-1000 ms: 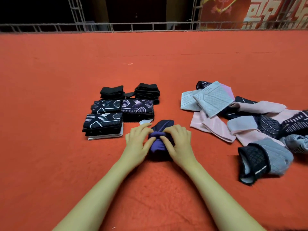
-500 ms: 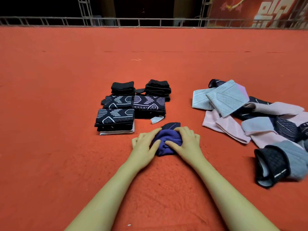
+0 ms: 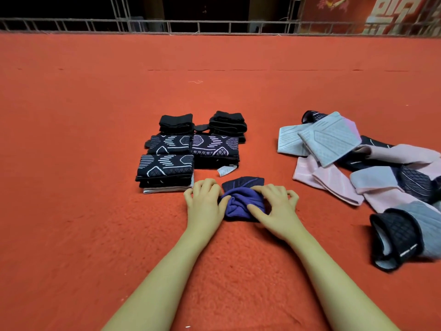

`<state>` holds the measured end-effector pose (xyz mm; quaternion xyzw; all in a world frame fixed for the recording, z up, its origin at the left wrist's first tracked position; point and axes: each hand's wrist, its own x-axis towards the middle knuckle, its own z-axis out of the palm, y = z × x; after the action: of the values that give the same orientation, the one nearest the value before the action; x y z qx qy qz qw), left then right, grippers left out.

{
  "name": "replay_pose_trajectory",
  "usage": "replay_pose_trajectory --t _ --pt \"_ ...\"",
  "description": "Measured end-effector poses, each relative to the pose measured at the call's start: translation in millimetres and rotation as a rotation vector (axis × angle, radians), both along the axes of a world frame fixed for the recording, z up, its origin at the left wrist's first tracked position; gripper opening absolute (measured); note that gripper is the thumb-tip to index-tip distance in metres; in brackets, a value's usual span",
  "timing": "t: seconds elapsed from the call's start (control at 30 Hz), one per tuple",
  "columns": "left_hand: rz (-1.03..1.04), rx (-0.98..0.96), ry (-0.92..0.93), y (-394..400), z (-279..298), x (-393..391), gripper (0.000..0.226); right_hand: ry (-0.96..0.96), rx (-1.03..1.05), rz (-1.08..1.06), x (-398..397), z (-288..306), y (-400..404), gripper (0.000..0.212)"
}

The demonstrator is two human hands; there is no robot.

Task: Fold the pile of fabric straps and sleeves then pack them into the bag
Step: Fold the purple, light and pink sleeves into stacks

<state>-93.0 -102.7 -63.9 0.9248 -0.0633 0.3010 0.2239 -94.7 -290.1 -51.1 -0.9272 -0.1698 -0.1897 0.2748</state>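
A purple and dark-navy sleeve (image 3: 241, 201) lies bunched on the red carpet between my hands. My left hand (image 3: 205, 201) grips its left edge with curled fingers and thumb. My right hand (image 3: 274, 206) holds its right side, thumb pressed on the purple fabric, fingers curled over the top. Behind them stand neat stacks of folded black patterned sleeves (image 3: 167, 168) (image 3: 214, 146) and plain black ones (image 3: 176, 123) (image 3: 228, 124). A loose pile of grey, pink and black sleeves (image 3: 346, 158) sprawls to the right. No bag is in view.
A black-and-grey sleeve (image 3: 403, 237) lies apart at the near right. The red carpet (image 3: 95, 235) stretches around everything. A metal railing (image 3: 214, 25) runs along its far edge, with a red banner (image 3: 381, 13) behind at the top right.
The purple sleeve has been bunched tighter between both hands, with the purple fabric pulled over the dark part. The camera view has shifted slightly; stacks and pile stay put.
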Motion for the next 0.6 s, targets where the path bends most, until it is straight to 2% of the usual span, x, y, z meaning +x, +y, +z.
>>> replay_pose_trajectory --t 0.1,0.2,0.43,0.6 --pt "0.029 -0.013 0.0 -0.7 0.1 2.6 0.021 0.101 -0.034 0.112 3.8 10.2 -15.4 0.062" --pt "0.055 -0.014 0.051 -1.6 -0.4 2.2 0.024 0.133 -0.044 0.126 10.9 13.5 -16.4 0.062" --pt "0.012 -0.08 0.011 1.8 -3.4 0.3 0.02 -0.057 0.028 -0.067 13.8 -3.9 3.3 0.051" --pt "-0.092 -0.05 0.001 -3.1 -4.1 -7.2 0.034 -0.095 -0.045 -0.22 21.7 -9.0 6.5 0.043"
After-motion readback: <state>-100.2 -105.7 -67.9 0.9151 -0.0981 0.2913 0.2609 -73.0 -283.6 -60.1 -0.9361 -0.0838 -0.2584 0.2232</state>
